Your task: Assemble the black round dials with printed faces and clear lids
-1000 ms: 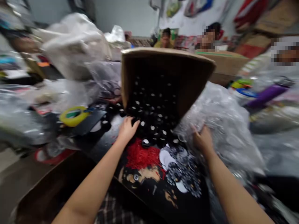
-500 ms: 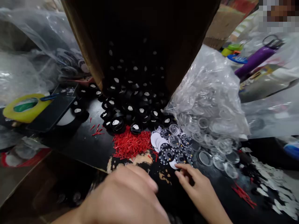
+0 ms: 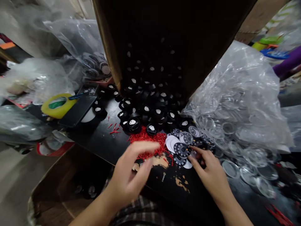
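Note:
My left hand point(image 3: 134, 171), slightly blurred, hovers over the near edge of a heap of small red needle-like pieces point(image 3: 145, 135). Its thumb and fingers are apart, and I see nothing between them. To the right, the fingertips and thumb of my right hand point(image 3: 210, 168) close on the edge of a black dial disc point(image 3: 182, 150) printed with a ring of white marks. That disc lies over a pile of similar dials and plain white discs point(image 3: 171, 142). Behind the red heap sit many round black cases point(image 3: 134, 124) with white patches.
A large upturned carton point(image 3: 108, 47) opens toward me, spilling the black cases. Clear round covers point(image 3: 231, 169) spill from a plastic bag point(image 3: 249, 78) at right. Yellow tape point(image 3: 50, 108) and a dark flat phone-like slab point(image 3: 78, 111) lie left. Below is another carton point(image 3: 44, 194).
The view has swung left. My left hand has gone from low in front of me to the red pieces, its fingers spreading. My right hand has moved onto a black dial disc.

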Motion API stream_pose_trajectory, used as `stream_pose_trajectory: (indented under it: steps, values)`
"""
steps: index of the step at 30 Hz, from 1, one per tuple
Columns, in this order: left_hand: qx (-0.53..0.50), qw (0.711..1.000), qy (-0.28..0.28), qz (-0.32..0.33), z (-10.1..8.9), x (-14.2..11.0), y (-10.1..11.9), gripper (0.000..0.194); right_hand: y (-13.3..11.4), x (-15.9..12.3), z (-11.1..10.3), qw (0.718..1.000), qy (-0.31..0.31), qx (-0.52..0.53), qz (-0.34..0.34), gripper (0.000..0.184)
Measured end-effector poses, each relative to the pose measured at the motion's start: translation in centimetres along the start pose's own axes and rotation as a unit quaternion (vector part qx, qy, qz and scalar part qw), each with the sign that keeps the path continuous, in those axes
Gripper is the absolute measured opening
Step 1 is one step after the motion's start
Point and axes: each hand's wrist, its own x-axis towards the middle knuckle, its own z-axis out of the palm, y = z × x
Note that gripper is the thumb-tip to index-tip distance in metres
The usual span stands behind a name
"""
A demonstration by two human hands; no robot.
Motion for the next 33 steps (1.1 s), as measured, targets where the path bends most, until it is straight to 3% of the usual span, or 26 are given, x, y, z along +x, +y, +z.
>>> stream_pose_trajectory:
  steps: [2,4,7,10,14,15,17,19,21,23,26,28,30,32,33]
  values:
    - [0.14,0.989,-0.008,0.047,0.8,3.1,-1.3,0.032,0.0,-0.2,0.2,1.0,0.009,0.009,0.005,0.039]
    - [0.282,0.954,-0.022,0.098,1.9,5.3,-2.7,0.039,-0.3,-0.4,0.2,0.999,0.025,0.028,0.013,0.038]
    - [0.395,0.912,-0.025,0.108,3.2,7.1,-4.1,0.048,-0.8,-0.5,0.1,0.996,0.057,0.064,0.031,0.033]
    - [0.424,0.9,-0.024,0.101,3.6,7.6,-4.5,0.045,-1.5,-0.7,-0.5,0.991,0.083,0.093,0.038,0.029]
    - [0.379,0.918,0.008,0.117,3.2,6.7,-3.8,0.046,-3.7,-1.4,-1.5,0.98,0.12,0.137,0.079,0.027]
    - [0.358,0.925,0.02,0.127,3.2,5.9,-3.4,0.05,-4.7,-1.6,-1.7,0.975,0.099,0.175,0.099,0.028]
    - [0.305,0.941,0.009,0.149,3.3,3.8,-2.6,0.057,-6.7,-1.8,-1.7,0.95,-0.012,0.285,0.13,0.034]
    - [0.238,0.957,-0.062,0.154,3.6,1.1,-2.0,0.059,-8.5,-1.8,-1.6,0.909,-0.136,0.371,0.135,0.037]
    - [0.152,0.975,-0.131,0.095,3.8,-1.2,-1.9,0.058,-9.8,-1.8,-1.6,0.892,-0.198,0.389,0.119,0.033]
    - [0.036,0.981,-0.189,-0.02,3.7,-2.6,-2.2,0.05,-10.4,-1.8,-1.6,0.905,-0.216,0.354,0.095,0.029]
    - [-0.159,0.933,-0.247,-0.207,2.7,-3.1,-3.1,0.034,-10.1,-1.6,-1.8,0.917,-0.255,0.302,0.059,0.028]
    - [-0.229,0.908,-0.208,-0.282,1.8,-2.7,-3.8,0.03,-9.2,-1.1,-1.9,0.944,-0.215,0.249,0.034,0.029]
    - [-0.264,0.908,-0.096,-0.31,0.9,-1.9,-4.4,0.028,-7.8,-0.4,-1.7,0.985,-0.1,0.138,0.004,0.03]
    - [-0.299,0.9,0.002,-0.316,0.5,-0.8,-4.7,0.028,-6.3,0.3,-1.4,1.0,-0.011,0.014,-0.024,0.03]
    - [-0.318,0.893,0.021,-0.318,0.6,-0.2,-4.9,0.027,-5.7,0.6,-1.1,0.999,0.0,-0.024,-0.035,0.03]
